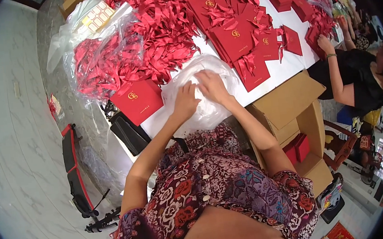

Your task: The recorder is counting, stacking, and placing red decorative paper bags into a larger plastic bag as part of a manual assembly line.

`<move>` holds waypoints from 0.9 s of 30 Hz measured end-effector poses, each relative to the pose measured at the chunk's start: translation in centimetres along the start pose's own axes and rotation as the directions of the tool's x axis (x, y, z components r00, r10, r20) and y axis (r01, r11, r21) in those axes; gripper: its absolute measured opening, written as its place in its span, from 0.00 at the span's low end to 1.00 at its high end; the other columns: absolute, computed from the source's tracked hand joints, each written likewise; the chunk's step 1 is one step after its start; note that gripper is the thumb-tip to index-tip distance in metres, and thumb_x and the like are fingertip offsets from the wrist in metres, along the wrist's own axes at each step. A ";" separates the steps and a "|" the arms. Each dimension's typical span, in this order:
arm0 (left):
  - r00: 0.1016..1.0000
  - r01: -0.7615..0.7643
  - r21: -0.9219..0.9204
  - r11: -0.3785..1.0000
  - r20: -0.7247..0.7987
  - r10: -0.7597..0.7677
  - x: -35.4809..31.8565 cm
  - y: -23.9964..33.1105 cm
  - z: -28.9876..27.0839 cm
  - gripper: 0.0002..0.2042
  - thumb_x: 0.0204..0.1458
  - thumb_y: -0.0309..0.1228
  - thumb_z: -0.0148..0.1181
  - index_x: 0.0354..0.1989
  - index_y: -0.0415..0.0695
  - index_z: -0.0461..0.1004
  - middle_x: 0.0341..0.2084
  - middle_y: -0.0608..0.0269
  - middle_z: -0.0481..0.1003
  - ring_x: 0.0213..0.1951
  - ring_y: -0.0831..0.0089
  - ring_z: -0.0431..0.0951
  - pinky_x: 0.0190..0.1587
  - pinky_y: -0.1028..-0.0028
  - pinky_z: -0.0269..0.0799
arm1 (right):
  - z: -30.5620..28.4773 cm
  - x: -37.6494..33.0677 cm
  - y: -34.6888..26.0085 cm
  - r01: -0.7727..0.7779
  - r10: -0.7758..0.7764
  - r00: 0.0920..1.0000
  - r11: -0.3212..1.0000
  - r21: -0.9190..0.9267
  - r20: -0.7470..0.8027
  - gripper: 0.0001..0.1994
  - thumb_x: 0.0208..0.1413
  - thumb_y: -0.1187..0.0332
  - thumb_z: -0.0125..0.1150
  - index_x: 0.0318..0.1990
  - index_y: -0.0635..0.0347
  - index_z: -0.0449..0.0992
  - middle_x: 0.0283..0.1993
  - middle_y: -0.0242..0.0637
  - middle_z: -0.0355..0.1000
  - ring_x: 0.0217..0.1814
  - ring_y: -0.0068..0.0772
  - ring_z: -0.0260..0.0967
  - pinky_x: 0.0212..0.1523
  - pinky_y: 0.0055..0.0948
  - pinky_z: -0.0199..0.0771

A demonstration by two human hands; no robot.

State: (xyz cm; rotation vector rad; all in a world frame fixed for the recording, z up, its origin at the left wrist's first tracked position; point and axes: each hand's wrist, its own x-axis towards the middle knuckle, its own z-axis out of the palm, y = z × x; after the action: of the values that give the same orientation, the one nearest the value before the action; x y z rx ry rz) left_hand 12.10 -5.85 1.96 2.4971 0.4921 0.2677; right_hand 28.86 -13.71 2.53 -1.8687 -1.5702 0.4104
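A crumpled, see-through plastic bag (207, 115) lies at the near edge of the table in front of me. My left hand (186, 102) is closed on its left side, with the fingers bent into the film. On the upper right of the bag, my right hand (212, 86) curls its fingers into the plastic, close to the left one. What lies beneath the fingers is hidden. Left of the bag sits a flat red gift bag (137, 101) with a gold emblem. Beyond my hands spreads a big heap of red ribbons (160, 35), partly under clear wrapping.
Stacks of red gift bags (236, 37) cover the white table's (262, 85) right half. An open cardboard box (287, 105) holding red boxes (298, 148) stands at my right. A black case (129, 133) is at the left table edge. A co-worker (348, 72) works at far right.
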 end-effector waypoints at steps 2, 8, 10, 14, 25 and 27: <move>0.999 0.037 0.041 0.998 0.009 -0.037 -0.1 0.2 -0.6 0.40 0.41 0.37 0.68 0.63 0.39 0.55 0.58 0.43 0.60 0.54 0.46 0.63 0.57 0.56 0.60 | -0.4 -1.0 -0.1 0.078 -0.089 0.996 0.959 -0.272 -0.030 0.28 0.46 0.60 0.66 0.56 0.55 0.68 0.54 0.48 0.67 0.55 0.51 0.66 0.50 0.48 0.67; 0.899 0.200 0.359 0.912 0.303 -0.317 0.1 0.6 -2.3 0.52 0.27 0.48 0.76 0.64 0.43 0.55 0.56 0.48 0.65 0.54 0.50 0.68 0.55 0.56 0.65 | -1.1 -1.8 2.7 -0.045 0.101 0.987 0.924 -0.381 0.128 0.41 0.42 0.46 0.67 0.61 0.61 0.63 0.61 0.50 0.63 0.65 0.50 0.58 0.65 0.44 0.55; 0.898 0.207 0.365 0.908 0.297 -0.324 -0.2 0.5 -2.3 0.52 0.26 0.48 0.76 0.63 0.43 0.56 0.55 0.48 0.67 0.54 0.50 0.69 0.54 0.55 0.65 | -1.1 -1.8 3.1 -0.087 0.158 0.975 0.921 -0.379 0.159 0.41 0.44 0.45 0.66 0.61 0.61 0.63 0.61 0.50 0.62 0.66 0.51 0.57 0.65 0.43 0.55; 0.878 0.236 0.393 0.889 0.307 -0.368 0.1 0.8 -2.3 0.51 0.28 0.49 0.75 0.62 0.42 0.57 0.53 0.48 0.68 0.54 0.49 0.69 0.53 0.54 0.66 | -0.8 -2.0 2.9 -0.147 0.221 0.964 0.907 -0.396 0.147 0.41 0.45 0.44 0.65 0.62 0.60 0.62 0.63 0.51 0.60 0.67 0.51 0.55 0.65 0.42 0.55; 0.902 0.186 0.184 0.965 0.358 -0.243 1.3 -0.6 -3.9 0.51 0.29 0.47 0.75 0.62 0.35 0.56 0.48 0.41 0.71 0.48 0.50 0.74 0.49 0.59 0.70 | -4.0 -2.0 -3.2 -0.132 0.304 0.847 0.915 -0.382 0.437 0.41 0.39 0.54 0.73 0.63 0.51 0.61 0.52 0.50 0.70 0.57 0.51 0.66 0.56 0.41 0.65; 0.822 0.260 0.227 0.939 0.457 -0.338 1.6 0.0 -3.9 0.51 0.28 0.47 0.76 0.62 0.35 0.56 0.50 0.41 0.71 0.49 0.51 0.74 0.49 0.59 0.70 | -4.5 -1.0 -4.4 -0.344 0.362 0.801 0.930 -0.129 0.477 0.36 0.47 0.56 0.67 0.63 0.54 0.61 0.57 0.51 0.67 0.62 0.52 0.62 0.60 0.41 0.61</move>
State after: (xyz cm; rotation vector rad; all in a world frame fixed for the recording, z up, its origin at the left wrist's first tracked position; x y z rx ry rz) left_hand 12.46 -3.25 5.27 2.4551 0.6958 -0.5424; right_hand 28.07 -15.66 8.53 -2.2099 -1.5298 1.1145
